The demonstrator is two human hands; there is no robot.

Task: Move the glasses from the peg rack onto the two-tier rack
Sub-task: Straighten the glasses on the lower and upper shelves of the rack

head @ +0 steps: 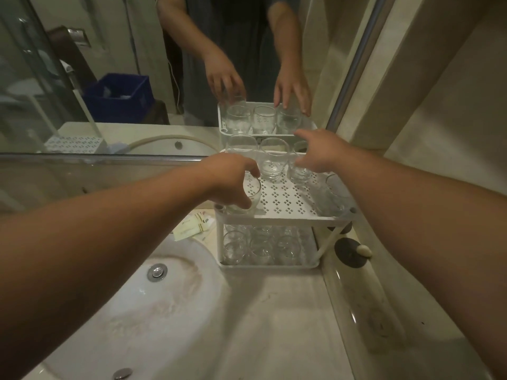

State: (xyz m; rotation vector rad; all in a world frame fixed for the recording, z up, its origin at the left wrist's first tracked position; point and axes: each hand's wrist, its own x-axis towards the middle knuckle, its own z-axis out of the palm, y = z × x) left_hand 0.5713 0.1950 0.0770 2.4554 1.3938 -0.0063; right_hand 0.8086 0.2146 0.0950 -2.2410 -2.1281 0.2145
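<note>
A white two-tier rack [285,198] stands on the counter against the mirror. My left hand [227,182] is closed around a clear glass [251,197] at the front left corner of the top tier. My right hand [321,153] hovers over the back right of that tier with fingers spread, touching or just above a glass [299,171]. Another glass [273,161] stands at the back middle, and one [333,196] sits at the right edge. Several glasses [260,246] fill the lower tier. The peg rack itself is not in view directly.
A white sink basin [153,305] with a metal drain lies at the lower left. Paper sachets [192,224] lie left of the rack. A dark round stopper [349,252] sits right of it. The mirror reflects the rack, my hands and a blue crate [120,94].
</note>
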